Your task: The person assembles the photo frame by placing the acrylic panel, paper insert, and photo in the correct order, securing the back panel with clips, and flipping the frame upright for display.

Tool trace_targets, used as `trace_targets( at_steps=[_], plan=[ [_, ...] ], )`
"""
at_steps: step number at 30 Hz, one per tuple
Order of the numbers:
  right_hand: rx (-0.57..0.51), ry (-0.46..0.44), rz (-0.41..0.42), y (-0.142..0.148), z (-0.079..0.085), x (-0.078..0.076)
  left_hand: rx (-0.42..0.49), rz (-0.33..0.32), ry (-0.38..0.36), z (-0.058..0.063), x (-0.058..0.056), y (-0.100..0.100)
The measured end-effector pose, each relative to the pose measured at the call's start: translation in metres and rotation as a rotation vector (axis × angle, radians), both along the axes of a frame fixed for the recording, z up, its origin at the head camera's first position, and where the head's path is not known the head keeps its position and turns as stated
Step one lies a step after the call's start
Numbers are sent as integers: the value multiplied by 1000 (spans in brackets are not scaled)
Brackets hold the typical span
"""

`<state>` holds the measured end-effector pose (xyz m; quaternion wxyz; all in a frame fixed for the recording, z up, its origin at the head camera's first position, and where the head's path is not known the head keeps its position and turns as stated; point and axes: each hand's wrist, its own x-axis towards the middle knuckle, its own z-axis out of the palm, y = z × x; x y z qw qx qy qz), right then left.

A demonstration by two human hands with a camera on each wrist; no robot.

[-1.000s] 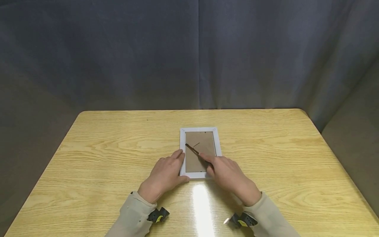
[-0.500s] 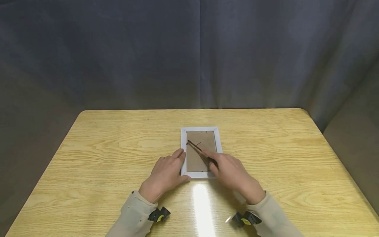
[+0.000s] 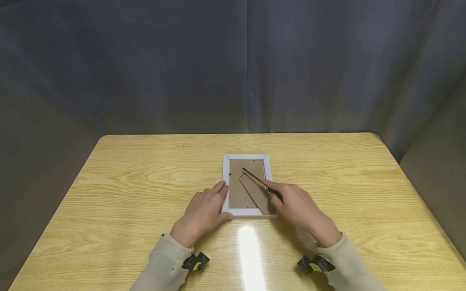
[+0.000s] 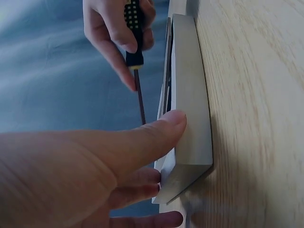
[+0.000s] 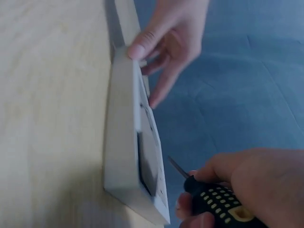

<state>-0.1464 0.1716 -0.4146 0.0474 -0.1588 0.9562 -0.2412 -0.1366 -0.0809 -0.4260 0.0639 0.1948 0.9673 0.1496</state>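
A white picture frame (image 3: 246, 157) lies back side up on the table, its brown backing board (image 3: 236, 198) showing. Over the board's lower right lies a stand flap (image 3: 267, 207), which overlaps the near rim. A small dark tab (image 3: 230, 174) sits at the board's left edge. My left hand (image 3: 204, 214) holds the frame's near left corner, thumb (image 4: 171, 126) on the near side and fingers along the left side. In my right hand (image 3: 298, 206) is a screwdriver with a black, yellow-dotted handle (image 5: 218, 202); its shaft (image 3: 253, 175) points up-left above the board.
The wooden table (image 3: 127, 173) stretches around the frame on all sides. Dark curtains (image 3: 182, 72) hang behind it and at both sides. Each sleeve cuff carries a black wrist device (image 3: 196, 262). A bright reflection crosses the near tabletop.
The screwdriver tip has left the tab at the board's left edge and moved right, with my right hand drawing back to the right. My left hand stays on the frame.
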Motion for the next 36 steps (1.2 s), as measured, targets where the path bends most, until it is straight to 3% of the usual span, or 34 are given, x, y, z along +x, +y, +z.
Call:
trace_targets(
  at_steps=[6,25,36],
  plan=[
    [12,18,3,18,5,-3,0,3,-6,0,-2,-2],
    [26,-100,107,61,32,9,8,21,-16,-1,-6,-7],
    [60,-135,128,73,39,13,23,25,-13,-1,-6,-8]
  ],
)
